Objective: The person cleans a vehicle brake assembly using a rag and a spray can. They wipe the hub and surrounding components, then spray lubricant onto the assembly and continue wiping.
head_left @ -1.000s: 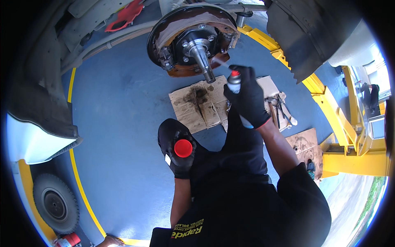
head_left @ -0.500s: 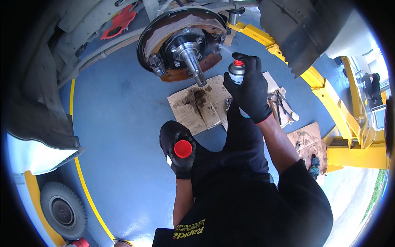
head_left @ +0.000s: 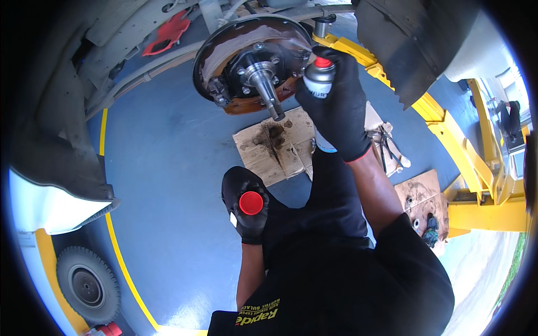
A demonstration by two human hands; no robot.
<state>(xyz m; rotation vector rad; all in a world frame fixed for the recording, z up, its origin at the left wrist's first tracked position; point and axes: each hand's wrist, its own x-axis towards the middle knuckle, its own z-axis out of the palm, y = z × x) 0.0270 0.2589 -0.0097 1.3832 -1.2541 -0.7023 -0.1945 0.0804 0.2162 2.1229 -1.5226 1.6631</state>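
My right hand (head_left: pixel 343 115), in a black glove, is closed around an aerosol spray can (head_left: pixel 318 80) with a red nozzle top. The can is just right of a drum brake assembly (head_left: pixel 216 53) with exposed brake shoes and a bare steel spindle (head_left: pixel 262 81). A faint streak of spray shows between nozzle and brake, where the upper shoe looks dark and wet. My left hand (head_left: pixel 232 193), gloved too, holds a round red cap (head_left: pixel 251 203) low over my leg, its open side facing up.
Stained cardboard (head_left: pixel 255 145) lies under the brake, with hand tools (head_left: pixel 385 144) to its right. More cardboard (head_left: pixel 414 193) carries small parts and a rag. A yellow lift arm (head_left: pixel 437 117) runs along the right. A wheel (head_left: pixel 88 284) sits lower left, below the vehicle's fender.
My right hand and the spray can have moved up and slightly left, closer to the brake's upper right. The upper shoe looks darker. My left hand keeps the red cap nearly in place.
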